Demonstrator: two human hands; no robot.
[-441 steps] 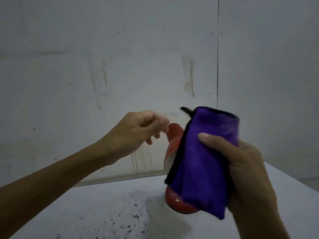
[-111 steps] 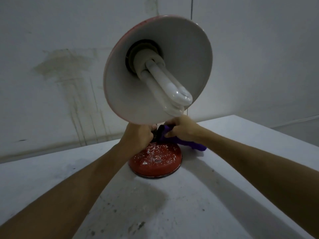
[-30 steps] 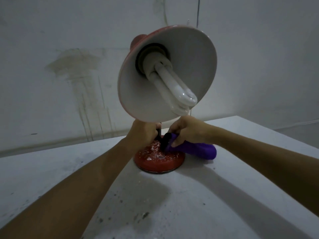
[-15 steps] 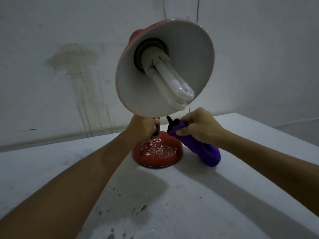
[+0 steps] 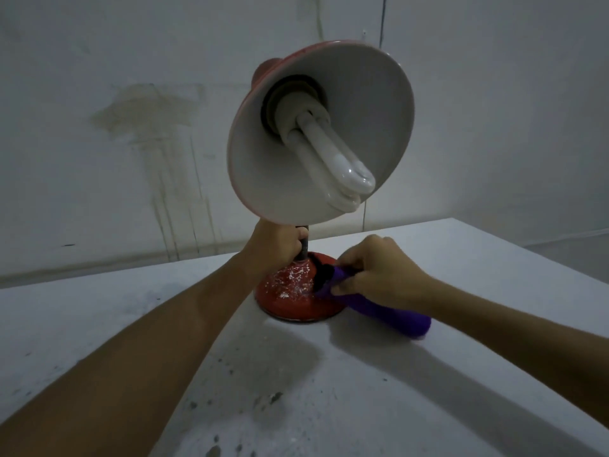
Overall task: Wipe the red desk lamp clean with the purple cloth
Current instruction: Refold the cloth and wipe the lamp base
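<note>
The red desk lamp stands upright on the white bench, a little past the middle of my view toward 12 o'clock. Its round red base is speckled with pale flecks and sits flat on the bench top. A dark stem rises from the base to the shade, which is red outside and pale inside and tilts its open mouth toward me. A white folded-tube bulb sticks out of the socket, pointing down toward 5 o'clock.

My left hand comes in from 7 o'clock and grips the stem just above the base, fingers curled round it. My right hand comes in from 4 o'clock and holds the purple cloth bunched in curled fingers, pressing its front end against the right side of the base, at 3 o'clock from the stem. The cloth's loose end trails out under my wrist toward 4 o'clock and lies on the bench.

The bench surface shows dark specks and a grey smear near me at 6 o'clock. Behind the lamp is a pale wall with a brownish water stain at 10 o'clock.
</note>
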